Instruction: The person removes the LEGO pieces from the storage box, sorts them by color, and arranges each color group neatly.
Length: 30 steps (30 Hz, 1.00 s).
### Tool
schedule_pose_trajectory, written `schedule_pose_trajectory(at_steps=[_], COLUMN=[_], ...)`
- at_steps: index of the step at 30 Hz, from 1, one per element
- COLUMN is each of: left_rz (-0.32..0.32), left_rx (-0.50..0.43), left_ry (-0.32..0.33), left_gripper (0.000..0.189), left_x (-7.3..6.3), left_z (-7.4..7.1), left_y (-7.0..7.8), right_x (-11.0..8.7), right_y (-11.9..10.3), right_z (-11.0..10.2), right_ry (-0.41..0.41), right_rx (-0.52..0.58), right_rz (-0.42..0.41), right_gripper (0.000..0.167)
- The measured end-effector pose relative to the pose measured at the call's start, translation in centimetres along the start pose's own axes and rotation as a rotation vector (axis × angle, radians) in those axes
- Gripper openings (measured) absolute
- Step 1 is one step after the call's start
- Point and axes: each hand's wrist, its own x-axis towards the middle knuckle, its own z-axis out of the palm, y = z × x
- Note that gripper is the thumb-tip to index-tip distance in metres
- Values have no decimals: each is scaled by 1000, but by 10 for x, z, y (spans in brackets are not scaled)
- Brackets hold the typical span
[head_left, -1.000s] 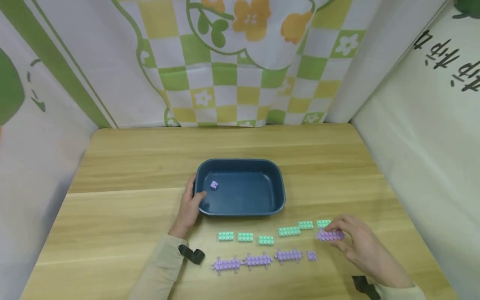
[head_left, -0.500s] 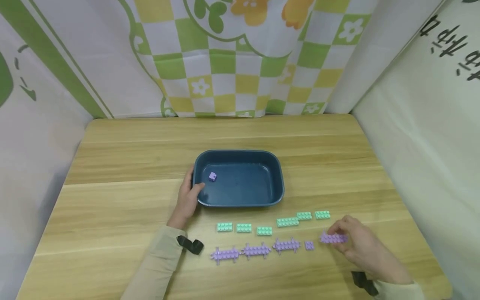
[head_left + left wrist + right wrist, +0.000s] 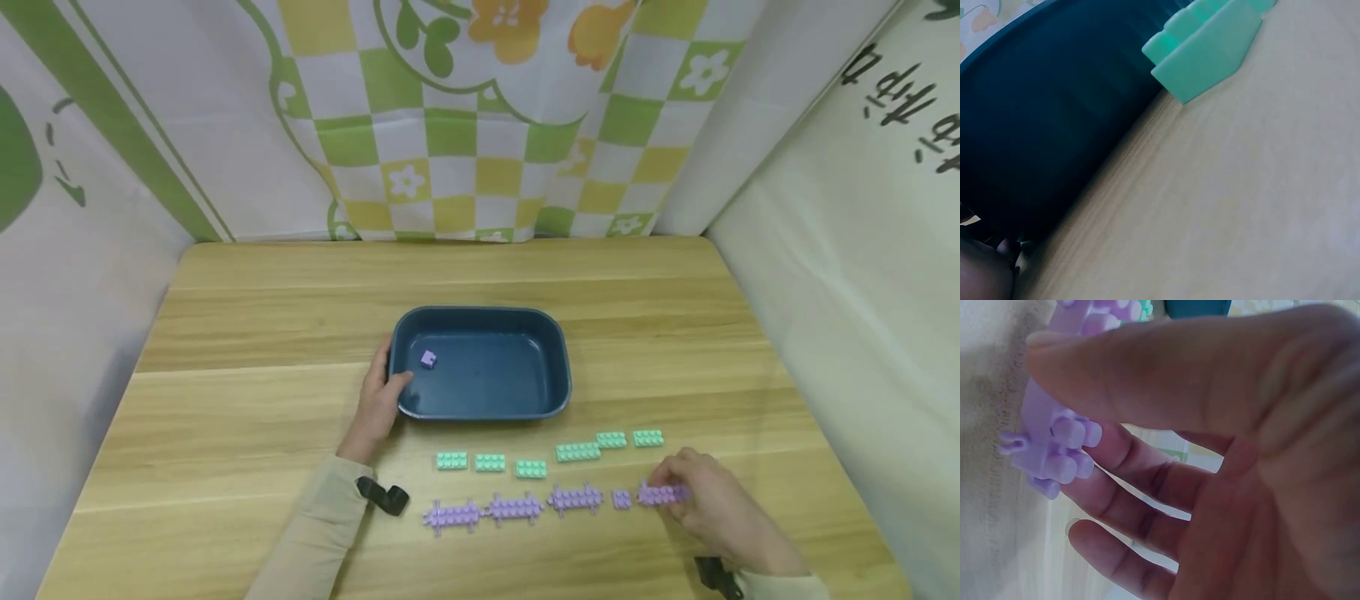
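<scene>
My left hand (image 3: 377, 410) grips the left wall of a dark blue plastic bin (image 3: 487, 414), thumb over the rim. Inside the bin lies a small purple building block (image 3: 428, 359). At the right end of a row of purple pieces, my right hand (image 3: 712, 504) pinches a long purple building block (image 3: 658, 494) between thumb and fingers, at or near the tabletop. The right wrist view shows this purple block (image 3: 1038, 425) with round studs and side clips, partly covered by the thumb. To its left sits a small square purple block (image 3: 621, 499).
Three long purple blocks (image 3: 514, 507) with side clips continue the row leftward. Between that row and the bin, several mint green blocks (image 3: 531, 469) form a loose line; one green block (image 3: 1210, 50) appears close up in the left wrist view. A patterned curtain (image 3: 450, 158) hangs behind the wooden table (image 3: 262, 325).
My right hand has brought the long purple block from beside the rightmost green block down toward me, into line with the purple row. The left hand stays on the bin.
</scene>
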Motion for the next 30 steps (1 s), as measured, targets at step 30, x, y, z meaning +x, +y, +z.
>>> schedule_pose_trajectory(at_steps=[30], left_rz=[-23], left_rx=[-19], left_ry=[-15], left_gripper=[62], left_x=[-3], left_z=[0], left_y=[11], right_x=[4], right_y=[1], right_z=[10], right_ry=[-68], right_rx=[-12], right_rz=[156], right_gripper=[32])
